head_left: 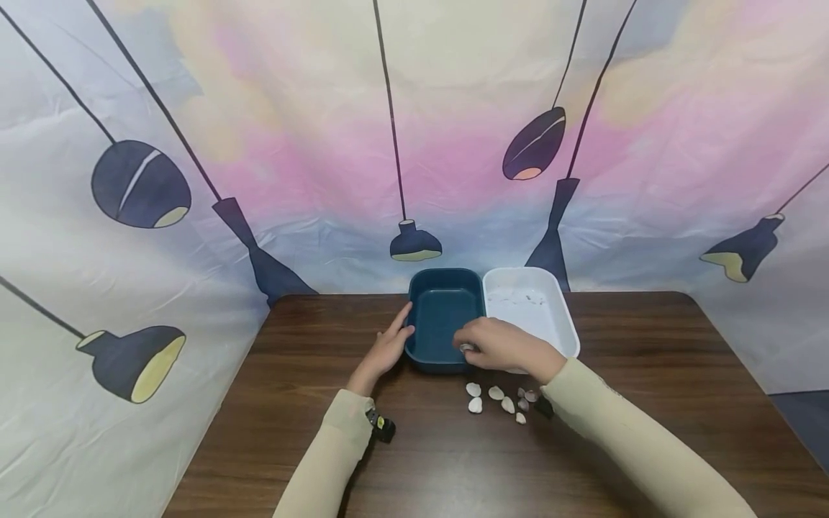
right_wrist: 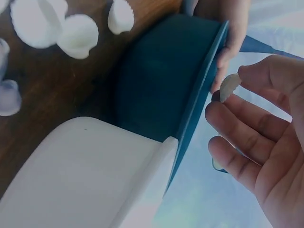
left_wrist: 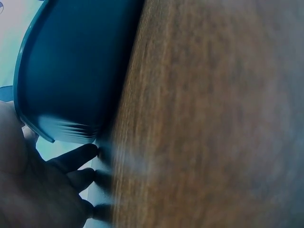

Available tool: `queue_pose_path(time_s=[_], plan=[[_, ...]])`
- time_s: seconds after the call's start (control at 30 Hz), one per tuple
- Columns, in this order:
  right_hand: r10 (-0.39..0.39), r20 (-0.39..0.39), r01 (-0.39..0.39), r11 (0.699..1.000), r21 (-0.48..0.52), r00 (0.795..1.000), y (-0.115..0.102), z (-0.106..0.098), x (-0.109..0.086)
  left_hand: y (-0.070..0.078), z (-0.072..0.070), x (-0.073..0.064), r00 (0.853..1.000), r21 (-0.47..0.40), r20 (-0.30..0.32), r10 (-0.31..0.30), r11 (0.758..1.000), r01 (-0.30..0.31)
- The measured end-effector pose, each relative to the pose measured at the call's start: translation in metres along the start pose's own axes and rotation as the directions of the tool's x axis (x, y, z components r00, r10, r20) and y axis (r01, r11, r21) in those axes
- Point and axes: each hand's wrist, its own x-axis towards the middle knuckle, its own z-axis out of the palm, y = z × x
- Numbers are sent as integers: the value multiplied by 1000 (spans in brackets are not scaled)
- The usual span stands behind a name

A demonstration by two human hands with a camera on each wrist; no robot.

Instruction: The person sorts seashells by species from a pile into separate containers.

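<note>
The right hand [head_left: 497,343] pinches a shell [right_wrist: 230,87] above the blue tray [head_left: 443,309]; the left hand [head_left: 385,351], fingers extended, touches that tray's left side. Other shells [head_left: 508,405] lie on the worktop [head_left: 259,417] near the white tray [head_left: 532,316].

1. Left hand [head_left: 382,352] touched the teal tray [head_left: 443,316] at nine o'clock.
2. Right hand [head_left: 500,345] pinched a pale shell [head_left: 466,347] at its five o'clock.
3. White tray [head_left: 540,309] stood alongside at three o'clock.
4. Loose shells [head_left: 508,406] lay on the table [head_left: 654,374], toward five o'clock.
</note>
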Motion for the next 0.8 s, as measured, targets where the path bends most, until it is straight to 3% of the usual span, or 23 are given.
queue_pose_path(time_s=[0.57, 0.8], plan=[[11, 54, -11, 1000, -8, 998, 21, 8, 35, -2, 0, -3, 1000, 15, -8, 3, 1000, -3], [104, 115, -97, 993, -61, 988, 25, 18, 49, -2, -1, -1, 1000, 6, -10, 20, 1000, -20]])
